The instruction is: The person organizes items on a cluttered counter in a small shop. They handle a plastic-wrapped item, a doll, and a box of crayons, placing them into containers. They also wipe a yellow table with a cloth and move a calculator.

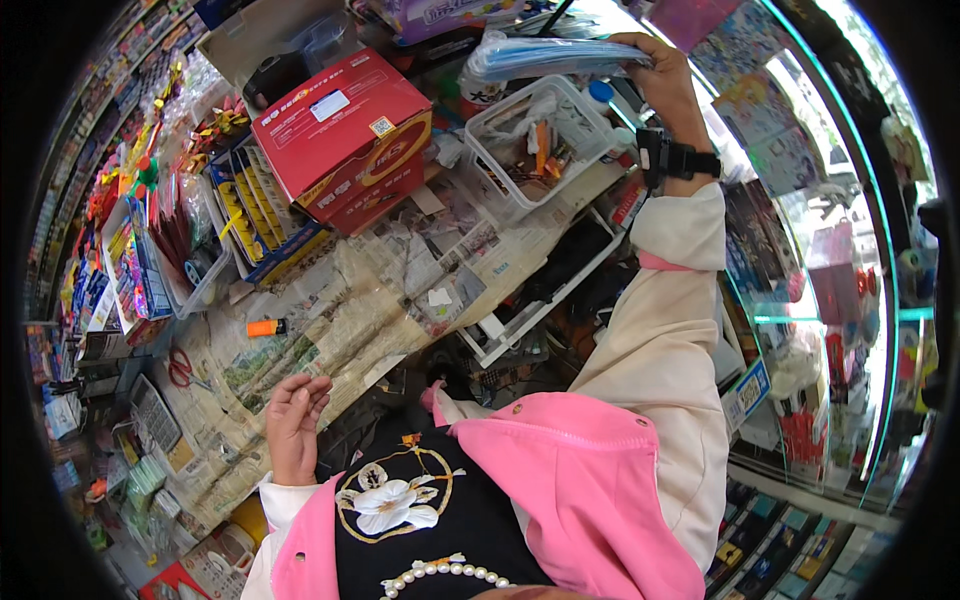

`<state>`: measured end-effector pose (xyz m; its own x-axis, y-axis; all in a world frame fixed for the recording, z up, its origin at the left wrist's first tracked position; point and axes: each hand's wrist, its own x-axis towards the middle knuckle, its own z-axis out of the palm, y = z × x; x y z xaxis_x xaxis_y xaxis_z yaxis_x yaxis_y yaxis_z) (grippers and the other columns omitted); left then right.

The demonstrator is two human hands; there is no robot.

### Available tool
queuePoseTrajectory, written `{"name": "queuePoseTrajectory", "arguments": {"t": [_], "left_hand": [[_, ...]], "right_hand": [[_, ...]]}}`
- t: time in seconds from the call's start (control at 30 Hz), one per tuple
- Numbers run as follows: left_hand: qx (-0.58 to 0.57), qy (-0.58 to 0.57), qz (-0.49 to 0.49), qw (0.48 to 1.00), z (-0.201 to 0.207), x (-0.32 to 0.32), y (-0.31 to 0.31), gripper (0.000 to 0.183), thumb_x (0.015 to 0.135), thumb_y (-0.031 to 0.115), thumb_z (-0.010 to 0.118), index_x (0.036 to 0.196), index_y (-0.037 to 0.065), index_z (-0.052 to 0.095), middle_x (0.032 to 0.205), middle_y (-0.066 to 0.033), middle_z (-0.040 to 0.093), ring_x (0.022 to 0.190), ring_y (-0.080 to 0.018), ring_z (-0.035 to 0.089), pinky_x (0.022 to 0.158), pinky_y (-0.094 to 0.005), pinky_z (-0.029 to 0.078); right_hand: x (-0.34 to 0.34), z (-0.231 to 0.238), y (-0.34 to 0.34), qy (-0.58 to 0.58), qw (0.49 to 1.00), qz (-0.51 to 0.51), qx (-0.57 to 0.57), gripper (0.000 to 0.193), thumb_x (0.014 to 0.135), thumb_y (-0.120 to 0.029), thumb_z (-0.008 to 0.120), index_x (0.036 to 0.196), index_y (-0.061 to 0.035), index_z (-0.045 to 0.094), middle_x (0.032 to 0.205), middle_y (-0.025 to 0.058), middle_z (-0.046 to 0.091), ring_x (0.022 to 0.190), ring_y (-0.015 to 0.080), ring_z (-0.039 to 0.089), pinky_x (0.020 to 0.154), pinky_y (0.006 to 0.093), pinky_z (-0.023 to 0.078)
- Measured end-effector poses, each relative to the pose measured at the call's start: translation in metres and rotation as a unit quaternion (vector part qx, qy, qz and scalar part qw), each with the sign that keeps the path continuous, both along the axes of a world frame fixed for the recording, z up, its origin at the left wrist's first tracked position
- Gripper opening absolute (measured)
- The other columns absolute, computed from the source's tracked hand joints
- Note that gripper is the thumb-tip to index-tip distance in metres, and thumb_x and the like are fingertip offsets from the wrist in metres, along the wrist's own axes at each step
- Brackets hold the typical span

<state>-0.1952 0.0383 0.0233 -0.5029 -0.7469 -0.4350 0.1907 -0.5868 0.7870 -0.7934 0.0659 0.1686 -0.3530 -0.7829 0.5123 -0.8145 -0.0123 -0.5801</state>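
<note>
At the far right of the desk, my right hand [668, 82] is closed on the end of a stack of flat, light-blue plastic packets [560, 58]. The stack reaches left over a clear plastic bin [487, 165] that holds wrappers and small loose items. My left hand [295, 425] hovers by the front edge of the paper-covered desk [345, 300], fingers loosely curled and a little apart, with nothing seen in it. Nearest to it lie an orange lighter-like piece [265, 328] and red-handled scissors [182, 370].
A large red carton [345, 125] stands at the back of the desk, beside a blue tray of yellow packs [258, 205]. A calculator [157, 412] lies at the left. An open white-framed drawer [545, 305] juts from the front edge. Glass shelves [800, 318] rise on the right.
</note>
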Motion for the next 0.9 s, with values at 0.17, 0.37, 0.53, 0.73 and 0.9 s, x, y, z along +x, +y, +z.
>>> {"name": "queuePoseTrajectory", "arguments": {"t": [0.17, 0.37, 0.53, 0.73, 0.9], "left_hand": [[0.013, -0.032, 0.014, 0.999, -0.003, -0.017, 0.002, 0.023, 0.094, 0.01, 0.055, 0.115, 0.001, 0.055, 0.109, -0.0162, 0.065, 0.102, -0.023, 0.063, 0.091, -0.0334, 0.049], [0.021, -0.06, 0.039, 0.997, 0.0, -0.024, 0.0, 0.021, 0.095, 0.011, 0.055, 0.113, -0.001, 0.056, 0.107, -0.0169, 0.066, 0.098, -0.0223, 0.064, 0.088, -0.0318, 0.05], [0.02, -0.061, 0.045, 0.997, 0.0, -0.029, -0.006, 0.022, 0.095, 0.011, 0.055, 0.113, -0.001, 0.056, 0.107, -0.0167, 0.066, 0.097, -0.0214, 0.064, 0.087, -0.0311, 0.05], [0.022, -0.068, 0.035, 0.997, -0.001, -0.041, -0.014, 0.022, 0.095, 0.012, 0.055, 0.113, -0.001, 0.056, 0.107, -0.0164, 0.066, 0.097, -0.0209, 0.064, 0.087, -0.0304, 0.05], [0.028, -0.082, 0.023, 0.996, 0.001, -0.05, -0.02, 0.023, 0.095, 0.012, 0.056, 0.113, -0.001, 0.056, 0.107, -0.0163, 0.066, 0.096, -0.0212, 0.064, 0.088, -0.0309, 0.05]], "right_hand": [[-0.03, -0.032, -0.045, 0.015, 0.994, 0.077, 0.08, 0.032, 0.081, 0.013, 0.055, 0.102, -0.0071, 0.068, 0.091, 0.004, 0.067, 0.082, 0.0161, 0.062, 0.076, 0.0286, 0.05], [-0.052, -0.056, -0.082, 0.057, 0.983, 0.102, 0.143, 0.032, 0.078, 0.013, 0.059, 0.1, -0.0077, 0.069, 0.094, 0.0091, 0.068, 0.089, 0.0248, 0.064, 0.084, 0.035, 0.051], [-0.079, -0.083, -0.093, 0.131, 0.97, 0.113, 0.168, 0.037, 0.073, 0.016, 0.055, 0.101, -0.0051, 0.067, 0.094, 0.0065, 0.067, 0.087, 0.021, 0.062, 0.078, 0.0326, 0.05], [-0.085, -0.096, -0.098, 0.269, 0.926, 0.036, 0.262, 0.039, 0.072, 0.014, 0.058, 0.103, -0.0072, 0.068, 0.105, 0.0116, 0.065, 0.1, 0.0309, 0.061, 0.088, 0.0364, 0.048], [-0.072, -0.095, -0.101, 0.295, 0.89, -0.035, 0.344, 0.042, 0.072, 0.012, 0.058, 0.107, -0.0093, 0.068, 0.114, 0.0125, 0.062, 0.109, 0.032, 0.057, 0.094, 0.0383, 0.046]]}}
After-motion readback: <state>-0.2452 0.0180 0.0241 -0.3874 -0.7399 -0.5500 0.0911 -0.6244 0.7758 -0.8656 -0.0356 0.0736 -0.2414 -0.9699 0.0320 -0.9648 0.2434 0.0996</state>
